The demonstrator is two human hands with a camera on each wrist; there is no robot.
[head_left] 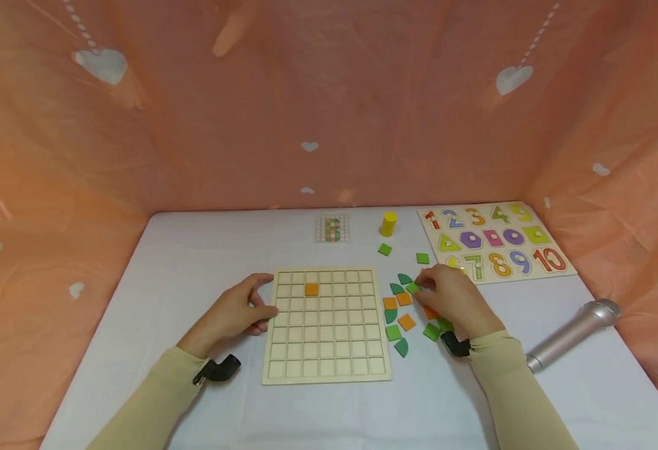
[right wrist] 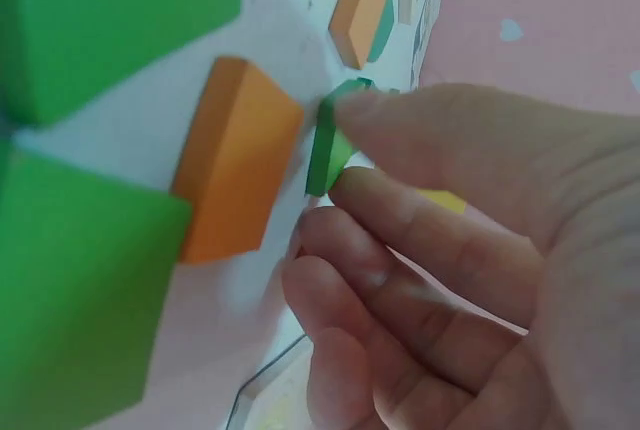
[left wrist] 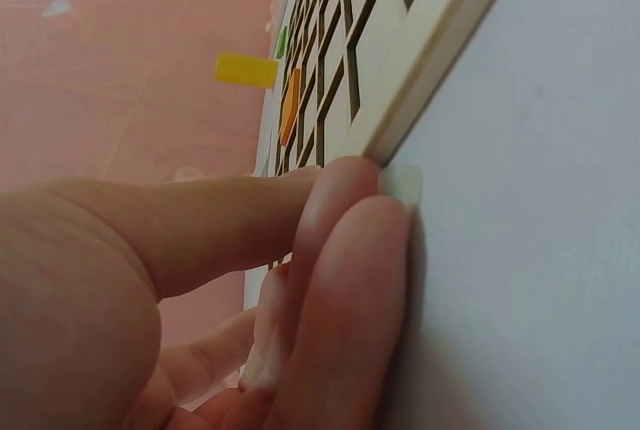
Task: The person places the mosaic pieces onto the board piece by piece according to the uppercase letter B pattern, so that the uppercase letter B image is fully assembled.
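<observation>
Green tile (right wrist: 323,153): I see it at two o'clock from the grid board (head_left: 327,325), pinched between thumb and forefinger of the right hand (head_left: 457,299). Whether it is clear of the tabletop I cannot tell from my feeds. The left hand (head_left: 239,309) is at nine o'clock, fingers loosely bent, touching the board's rim. On the board I have one orange tile (head_left: 311,289), at eleven o'clock from its middle. Loose orange and green pieces lie around three o'clock, near the right hand. Beyond the board, I get a pattern card (head_left: 332,229) at twelve and a yellow cylinder (head_left: 388,224) at one.
</observation>
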